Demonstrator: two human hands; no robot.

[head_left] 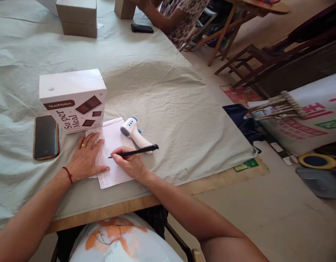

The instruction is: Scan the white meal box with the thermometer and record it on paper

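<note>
My right hand [130,163] grips a black pen [140,150], its tip at the surface of a white sheet of paper [117,174]. Rows of small writing or print run down the sheet's left part. My left hand [87,156] lies flat with fingers spread over that left part, a ring and a red wrist cord on it. A white infrared thermometer [135,134] with blue buttons rests on the paper's upper right, just beyond my right hand. Behind my left hand stands a white NutriMotion box [74,98]. To its left lies a phone [46,137] with a dark screen.
A pale cloth [162,98] covers the table, wrinkled, with a wooden edge [102,213] towards me. Far off are a cardboard box [78,22], a black object [142,28] and another person's arm [162,18]. Wooden stools [247,62] and a large printed sack [315,112] stand right.
</note>
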